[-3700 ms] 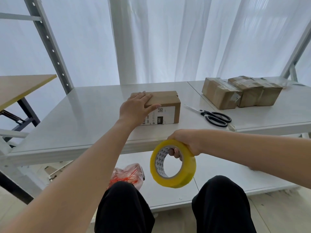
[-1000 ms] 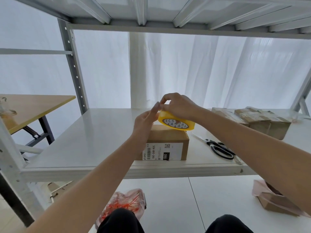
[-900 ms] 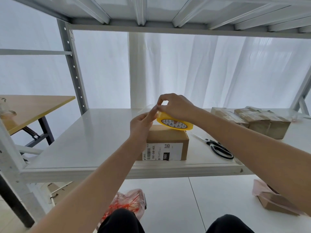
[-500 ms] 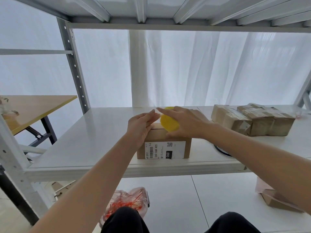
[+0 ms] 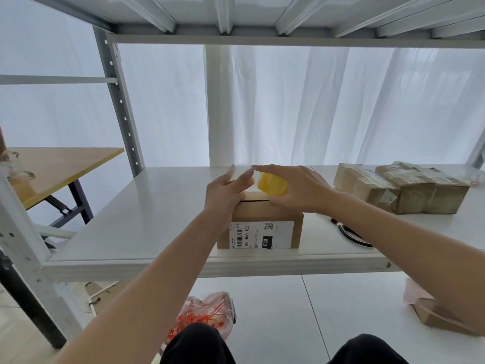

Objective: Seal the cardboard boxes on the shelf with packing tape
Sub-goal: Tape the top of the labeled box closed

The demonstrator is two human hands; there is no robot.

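- One clear plastic bag of orange ties (image 5: pixel 207 311) lies nearest you at 6 o'clock, on the lower level. It plays no part in this step.
- Next out, the brown cardboard box with the white barcode label (image 5: pixel 259 227) sits at the front edge of the white metal shelf (image 5: pixel 131 219), in the centre of your view. Its top seam shows as a dark slit, so it looks untaped.
- Your left hand (image 5: pixel 225 191) rests on the box's top left edge, fingers stretched nearly straight toward the roll. Blur hides whether they pinch a loose tape end, so I cannot tell.
- Your right hand (image 5: pixel 301 191) is cupped over the yellow roll of packing tape (image 5: pixel 273 183), fingers across its top and thumb beneath, holding it.
- A second ago you held that roll clear above the box. Now you have brought it down onto the top, just behind the seam. I read that as the strip being started; anchor the end before drawing it across.
- Black-handled scissors (image 5: pixel 351 235) lie at 3 o'clock of the box, partly behind your right forearm, handy for the cut.
- Farther off at 2 o'clock, two brown tape-wrapped boxes (image 5: pixel 399 190) sit touching each other.
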